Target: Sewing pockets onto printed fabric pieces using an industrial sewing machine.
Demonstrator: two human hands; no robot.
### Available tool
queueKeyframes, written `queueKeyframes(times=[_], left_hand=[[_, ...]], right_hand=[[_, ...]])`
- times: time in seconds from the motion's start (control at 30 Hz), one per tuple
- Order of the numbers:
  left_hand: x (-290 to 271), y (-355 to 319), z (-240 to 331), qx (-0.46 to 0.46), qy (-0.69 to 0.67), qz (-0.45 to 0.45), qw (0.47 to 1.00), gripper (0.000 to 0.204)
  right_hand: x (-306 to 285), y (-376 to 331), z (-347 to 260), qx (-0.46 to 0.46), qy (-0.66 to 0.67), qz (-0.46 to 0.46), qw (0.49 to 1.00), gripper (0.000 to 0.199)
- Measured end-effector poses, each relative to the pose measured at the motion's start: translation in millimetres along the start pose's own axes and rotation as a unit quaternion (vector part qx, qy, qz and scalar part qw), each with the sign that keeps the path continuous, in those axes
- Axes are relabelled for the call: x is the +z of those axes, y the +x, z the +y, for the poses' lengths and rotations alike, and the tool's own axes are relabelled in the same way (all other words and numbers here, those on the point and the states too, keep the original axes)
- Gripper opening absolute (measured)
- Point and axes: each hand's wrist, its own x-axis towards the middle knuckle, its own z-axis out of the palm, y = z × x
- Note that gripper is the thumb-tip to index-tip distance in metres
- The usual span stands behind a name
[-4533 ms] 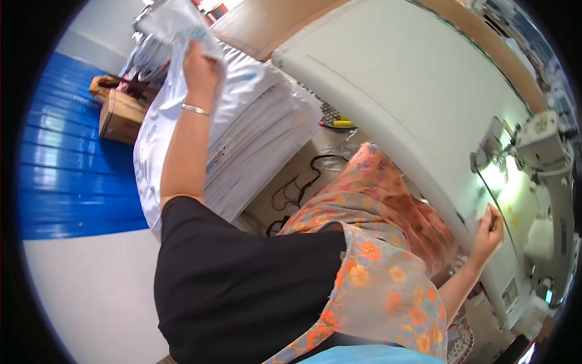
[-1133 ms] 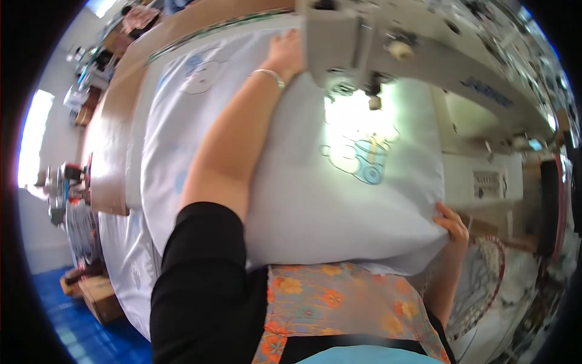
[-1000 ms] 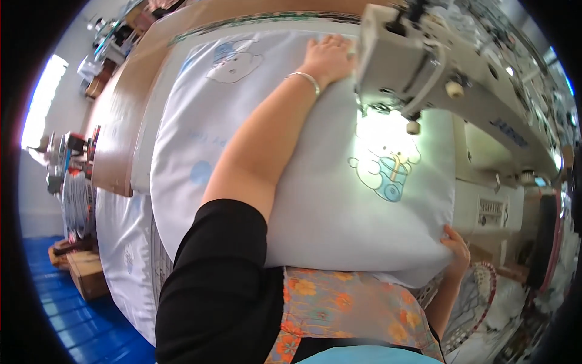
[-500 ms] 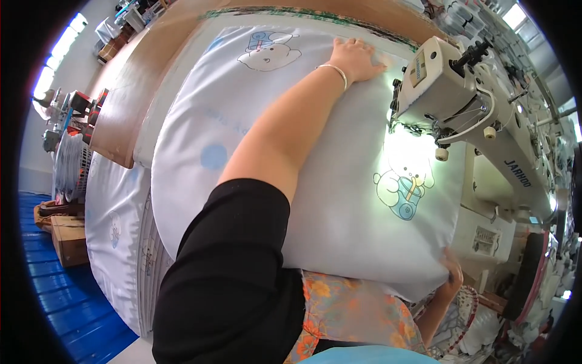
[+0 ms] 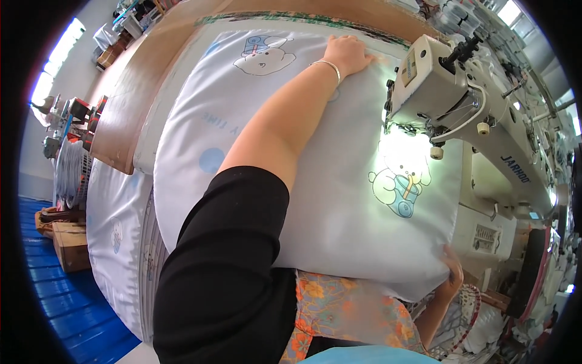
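White cloth [image 5: 339, 188] is lying mostly flat on the sewing table [image 5: 148, 145], its right part passing under the head of the sewing machine [image 5: 500, 136]. Printed puppy [image 5: 397, 188] is sitting right in the glare of the lamp; needle and presser foot are washing out, so can't tell if either is touching.

Left hand [image 5: 345, 56] is resting on the far edge, palm down, fingers bent and close together, thumb sticking out toward the machine. Can't tell if it's pinching or only pressing. Looks like it's anchoring the far side, probably keeping the panel from sliding or bunching.

Right hand [image 5: 452, 271] is sitting at the near right corner, fingers on the edge. Palm is partly hiding, so can't confirm a pinch. My read: it's steadying that edge, since the cloth is sagging over the lap and apron [image 5: 351, 306] there.

Hands are bracketing the lit spot from far and near, likely to hold the edge between them straight.

More folded cloths [image 5: 115, 242] are standing left of the person, presumably parked within reach.
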Motion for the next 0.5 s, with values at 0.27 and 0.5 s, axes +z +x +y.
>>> queueKeyframes(times=[0.27, 0.5], left_hand=[[-1, 5, -1, 0.029, 0.020, 0.034, 0.999, 0.054], [-5, -38, 5, 0.175, -0.038, 0.024, 0.984, 0.040]], right_hand=[[3, 4, 3, 0.007, -0.003, -0.002, 1.000, 0.017], [-1, 8, -9, 0.012, 0.024, -0.028, 0.999, 0.016]])
